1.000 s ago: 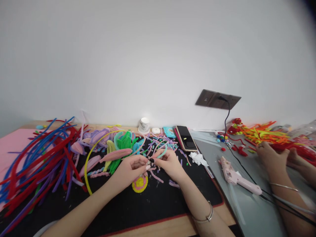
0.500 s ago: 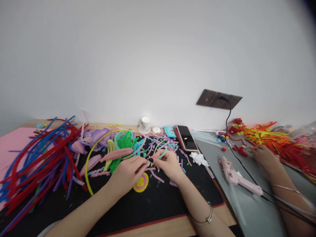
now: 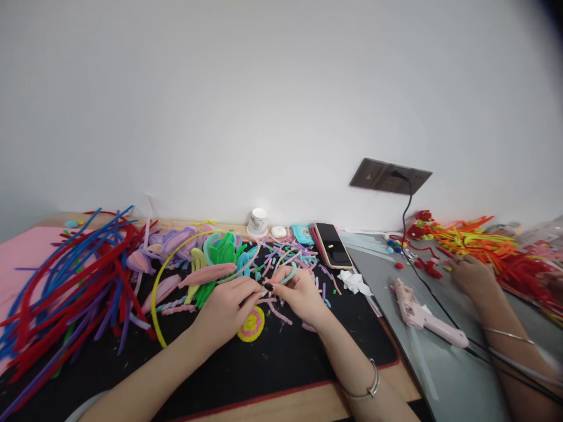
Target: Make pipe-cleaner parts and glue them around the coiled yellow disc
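Left hand [image 3: 229, 308]: pinching tiny pale piece [image 3: 265, 290], details unclear
Right hand [image 3: 299, 295]: pinching it too
Yellow-pink disc [image 3: 251, 324]: beside left hand

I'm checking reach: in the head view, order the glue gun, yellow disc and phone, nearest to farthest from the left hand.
1. Yellow disc: just right of the left hand
2. Phone: back right
3. Glue gun: far right

I can see a cup [image 3: 257, 221] by the wall [image 3: 220, 105], a white case [image 3: 278, 232] just right of it, then a blue packet [image 3: 302, 235] and a phone [image 3: 332, 246]. I make out crumpled tissue [image 3: 354, 283] near the phone and a cord [image 3: 410, 190] plugged into a socket [image 3: 373, 174].
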A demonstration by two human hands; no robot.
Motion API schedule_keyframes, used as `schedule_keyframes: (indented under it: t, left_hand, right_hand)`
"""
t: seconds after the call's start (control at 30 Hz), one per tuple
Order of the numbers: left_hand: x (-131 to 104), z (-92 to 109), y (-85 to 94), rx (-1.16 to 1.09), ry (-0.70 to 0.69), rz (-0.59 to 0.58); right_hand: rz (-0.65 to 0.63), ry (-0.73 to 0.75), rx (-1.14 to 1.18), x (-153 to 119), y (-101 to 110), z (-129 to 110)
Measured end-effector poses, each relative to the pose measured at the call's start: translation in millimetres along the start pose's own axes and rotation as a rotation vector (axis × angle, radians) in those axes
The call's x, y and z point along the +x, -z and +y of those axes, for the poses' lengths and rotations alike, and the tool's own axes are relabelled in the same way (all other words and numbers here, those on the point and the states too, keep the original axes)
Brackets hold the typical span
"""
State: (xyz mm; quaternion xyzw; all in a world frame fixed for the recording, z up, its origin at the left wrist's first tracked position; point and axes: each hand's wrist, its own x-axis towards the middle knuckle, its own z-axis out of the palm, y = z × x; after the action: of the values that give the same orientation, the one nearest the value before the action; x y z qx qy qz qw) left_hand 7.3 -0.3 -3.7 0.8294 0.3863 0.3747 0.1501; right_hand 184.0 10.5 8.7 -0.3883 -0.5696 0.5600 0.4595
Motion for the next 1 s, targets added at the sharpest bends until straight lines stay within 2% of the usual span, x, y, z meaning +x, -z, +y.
schedule_keyframes:
  t: [0.13, 0.27, 0.43, 0.57, 0.73, 0.83, 0.9, 1.0]
  left_hand:
    - [2.2, 3.4, 2.6, -0.023, -0.01, -0.026]
    - [1.1, 2.0, 3.0, 0.071, -0.055, -0.008]
    - [-3.1, -3.1, 1.4, 0.154, -0.135, 0.034]
    - [-3.2, -2.7, -0.2, 0.083, -0.114, 0.02]
    - [1.1, 4.4, 1.7, -0.05, -0.007, -0.037]
    - [4.6, 7.8, 4.4, -0.205, 0.12, -0.046]
    - [5.9, 8.0, 5.0, -0.393, 0.249, -0.085]
    - [5.1, 5.7, 3.2, -0.815, 0.437, -0.233]
  right_hand:
    - [-0.028, 0.025, -0.001, 0.2, 2.0, 0.0]
    - [0.021, -0.058, 0.004, 1.8, 2.2, 5.4]
    - [-0.086, -0.191, 0.146, 0.4, -5.8, 11.9]
    - [-0.108, -0.157, 0.157, -1.1, -7.6, 9.7]
    - [-0.127, 0.025, -0.067, -1.1, -0.5, 1.0]
    - [-0.127, 0.113, -0.187, -2.5, 1.5, -3.8]
    - [-0.142, 0.128, -0.232, -3.8, 2.1, -6.3]
    - [-0.18, 0.137, -0.279, -5.7, 3.3, -9.8]
